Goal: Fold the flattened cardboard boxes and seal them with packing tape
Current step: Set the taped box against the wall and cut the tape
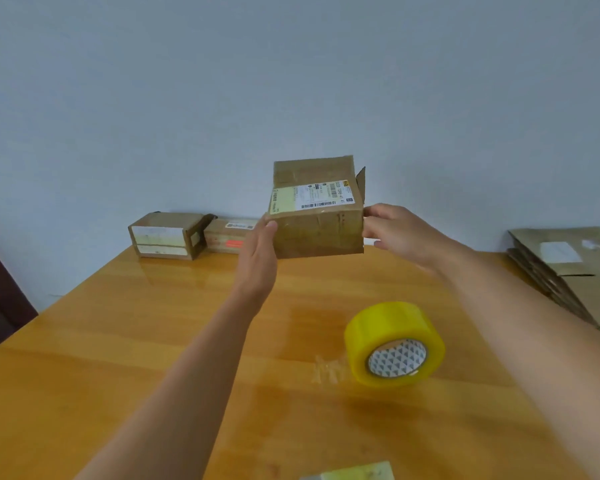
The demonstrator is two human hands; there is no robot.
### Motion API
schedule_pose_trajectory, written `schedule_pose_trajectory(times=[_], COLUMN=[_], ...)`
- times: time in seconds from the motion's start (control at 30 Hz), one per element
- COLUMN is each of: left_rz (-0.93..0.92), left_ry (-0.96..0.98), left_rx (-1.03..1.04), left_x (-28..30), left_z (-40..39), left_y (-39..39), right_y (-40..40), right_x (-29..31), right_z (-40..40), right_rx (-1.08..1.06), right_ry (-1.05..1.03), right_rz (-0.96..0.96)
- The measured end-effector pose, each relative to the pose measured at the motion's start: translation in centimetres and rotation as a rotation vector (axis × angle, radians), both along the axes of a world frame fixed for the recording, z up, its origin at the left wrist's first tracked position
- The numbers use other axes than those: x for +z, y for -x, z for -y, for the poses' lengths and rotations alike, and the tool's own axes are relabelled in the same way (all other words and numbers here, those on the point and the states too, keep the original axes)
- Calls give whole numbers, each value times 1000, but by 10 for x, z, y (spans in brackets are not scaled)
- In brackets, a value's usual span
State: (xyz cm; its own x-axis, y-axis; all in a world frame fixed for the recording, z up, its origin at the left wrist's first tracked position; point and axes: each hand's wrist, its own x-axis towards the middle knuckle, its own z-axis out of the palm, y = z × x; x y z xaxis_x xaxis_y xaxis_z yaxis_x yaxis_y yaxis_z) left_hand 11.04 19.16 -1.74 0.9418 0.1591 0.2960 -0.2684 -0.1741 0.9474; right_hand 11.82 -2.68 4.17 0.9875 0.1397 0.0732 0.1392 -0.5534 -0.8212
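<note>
At the far left of the wooden table [118, 358], against the pale wall [291, 81], sits a small folded box [165, 235] with white labels on its near face, and just to its right a flatter parcel [231, 237] with a red mark.

The left forearm reaches up and away from the near edge, ending in the left hand [258, 251], which stands almost on edge with the palm turned right. Its thumb lies on the near face of the cardboard box [317, 211] at the left corner, while the fingers pass behind the box and are hidden, so the hand grips that left side.

The cardboard box is folded into shape and held at the far middle of the table; whether its bottom edge touches the tabletop cannot be told. Its top carries a white and yellowish shipping label with a barcode, old tape strips cross the brown sides, and a flap sticks up at its right end.

The right hand [394, 233] comes in from the right, fingers curled, pinching the right edge of the box.

Nearer, a yellow roll of packing tape [394, 344] rests on the table with a loose clear tail to its left. At the right edge lies a stack of flattened boxes [568, 268].
</note>
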Motion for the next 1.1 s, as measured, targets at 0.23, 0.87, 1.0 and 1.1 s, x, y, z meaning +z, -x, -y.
schedule_pose_trajectory(times=[0.23,0.87,1.0,1.1], left_rz=[-116,-314,-321,-316], left_ry=[-98,-88,-97,-110], left_rx=[-6,157,176,181], left_x=[-31,-80,-77,-72], left_z=[13,1,0,4], left_y=[-41,-103,-103,-96], right_y=[-56,-129,-129,-122], right_x=[-44,-102,-102,-98], right_z=[25,-4,-5,-3], right_rx=[63,155,183,168], right_ry=[-8,-270,-266,-236], right_rz=[-200,-416,-461,-461])
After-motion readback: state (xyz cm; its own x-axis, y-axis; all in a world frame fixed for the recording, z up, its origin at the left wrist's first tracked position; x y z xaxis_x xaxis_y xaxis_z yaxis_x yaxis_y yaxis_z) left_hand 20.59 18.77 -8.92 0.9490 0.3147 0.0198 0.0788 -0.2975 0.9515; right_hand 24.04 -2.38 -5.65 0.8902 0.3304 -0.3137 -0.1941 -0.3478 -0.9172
